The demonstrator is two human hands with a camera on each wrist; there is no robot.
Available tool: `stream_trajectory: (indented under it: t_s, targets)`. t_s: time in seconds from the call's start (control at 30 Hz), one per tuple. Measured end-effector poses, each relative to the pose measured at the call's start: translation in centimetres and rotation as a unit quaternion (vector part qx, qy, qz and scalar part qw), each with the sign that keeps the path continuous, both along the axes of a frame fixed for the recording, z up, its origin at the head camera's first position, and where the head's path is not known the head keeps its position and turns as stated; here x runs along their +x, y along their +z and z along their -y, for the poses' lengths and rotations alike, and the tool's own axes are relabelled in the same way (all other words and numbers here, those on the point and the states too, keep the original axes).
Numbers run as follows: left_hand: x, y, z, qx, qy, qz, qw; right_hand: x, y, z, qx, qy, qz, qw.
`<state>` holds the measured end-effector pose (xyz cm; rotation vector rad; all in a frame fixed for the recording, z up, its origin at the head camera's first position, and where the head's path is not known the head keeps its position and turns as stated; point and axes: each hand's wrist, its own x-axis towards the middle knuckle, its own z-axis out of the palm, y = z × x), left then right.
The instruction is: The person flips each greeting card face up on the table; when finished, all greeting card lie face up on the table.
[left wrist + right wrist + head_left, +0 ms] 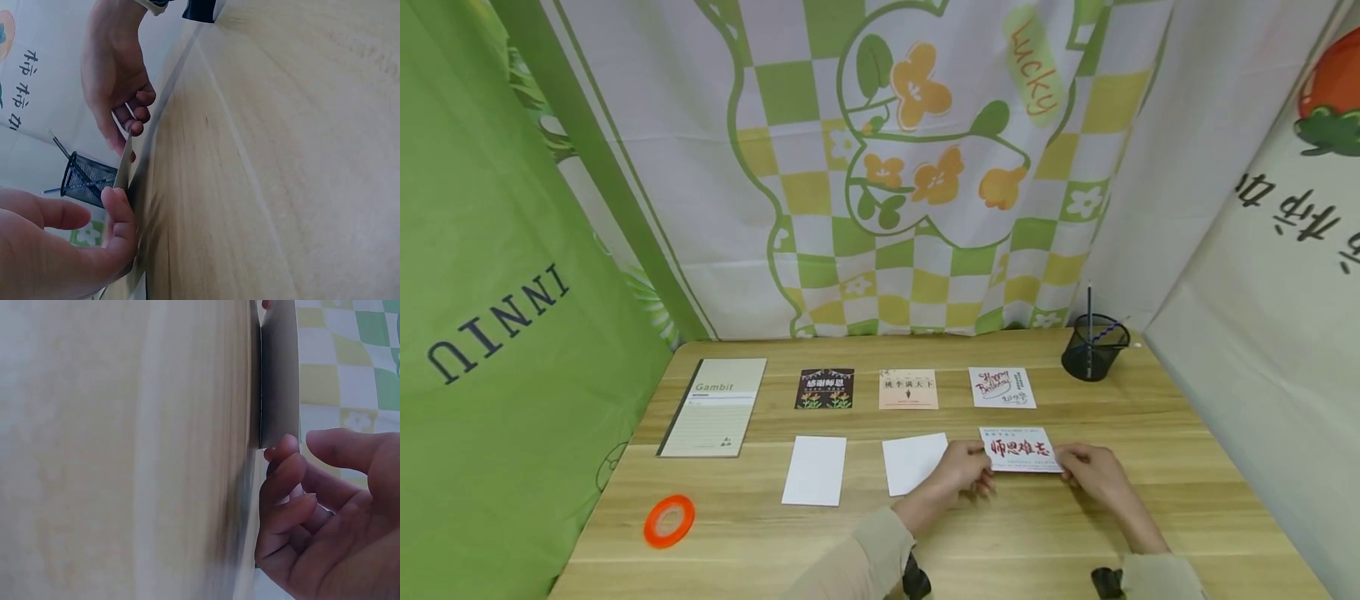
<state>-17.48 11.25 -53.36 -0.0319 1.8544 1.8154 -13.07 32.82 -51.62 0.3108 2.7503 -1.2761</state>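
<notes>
Near the right half of the desk [1037, 542], two hands hold a white card with red writing [1018, 450] by its opposite ends. The left hand [958, 468] has the left end, its fingers curled inward, and its grip is a pinch on the card's edge. The right hand [1090, 471] has the right end, its grip pinching the corner between thumb and curled fingers. The card is tilted, printed side toward the head camera; its grey underside shows in the right wrist view, and a shadow lies below it on the wood.

Just beside the left hand lies a blank card [916, 461], partly hidden by that hand, and further left sits a second white blank [815, 471]. Behind these runs a row of three square cards: a black card [825, 389] with flowers along its lower edge, a peach card [908, 389], and a birthday card [1003, 387] in red and black lettering. At the far right corner stands a black mesh pen cup [1088, 350] with a pencil [1089, 308] upright in it. Well apart, on the left, are a notebook [713, 408] marked "Gambit" and, nearer the front, an orange tape roll [652, 525]. A green-and-yellow checked curtain [895, 279] hangs behind.
</notes>
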Motion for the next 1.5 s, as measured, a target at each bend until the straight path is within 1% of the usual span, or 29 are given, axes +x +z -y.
stream_trajectory:
  t_s: [0.1, 0.27, 0.47, 0.67, 0.9, 1.03, 1.17, 1.27, 1.37, 1.43, 1.5]
  targets:
    - [-0.2, 0.1, 0.1, -0.014, -0.019, 0.002, 0.9997, -0.1, 0.1, 0.1, 0.004, 0.0, 0.007, 1.0]
    - [-0.3, 0.2, 0.3, -0.033, -0.041, -0.006, 0.9986, -0.1, 0.2, 0.3, 0.025, 0.007, 0.01, 0.9996]
    - [-0.1, 0.5, 0.4, -0.047, -0.047, -0.021, 0.9976, 0.0, 0.4, 0.4, 0.034, 0.009, 0.008, 0.9993]
    - [-0.1, 0.3, 0.4, -0.058, -0.044, -0.034, 0.9968, 0.0, 0.6, 0.5, 0.028, 0.003, 0.009, 0.9996]
    - [-0.1, 0.2, 0.6, -0.082, -0.058, -0.053, 0.9935, 0.1, 0.3, 0.6, 0.06, 0.014, 0.009, 0.998]
    - [-0.1, 0.1, 1.0, -0.103, -0.066, -0.082, 0.9891, 0.1, 0.6, 1.4, 0.065, 0.014, 0.0, 0.9978]
    - [0.0, 0.1, 1.6, -0.113, -0.071, -0.109, 0.985, -0.2, 1.2, 2.6, 0.066, 0.021, -0.026, 0.9972]
    - [0.0, 0.4, 2.4, -0.12, -0.079, -0.145, 0.9789, -0.4, 1.6, 3.7, 0.063, 0.03, -0.048, 0.9964]
    - [0.1, 1.0, 3.4, -0.134, -0.084, -0.194, 0.9681, -0.6, 2.0, 5.0, 0.06, 0.038, -0.071, 0.9949]
    - [0.2, 1.5, 4.3, -0.137, -0.084, -0.221, 0.962, -0.7, 2.2, 5.9, 0.059, 0.047, -0.085, 0.9935]
    - [0.5, 2.1, 5.3, -0.133, -0.082, -0.233, 0.9599, -0.8, 2.3, 6.8, 0.057, 0.055, -0.095, 0.9924]
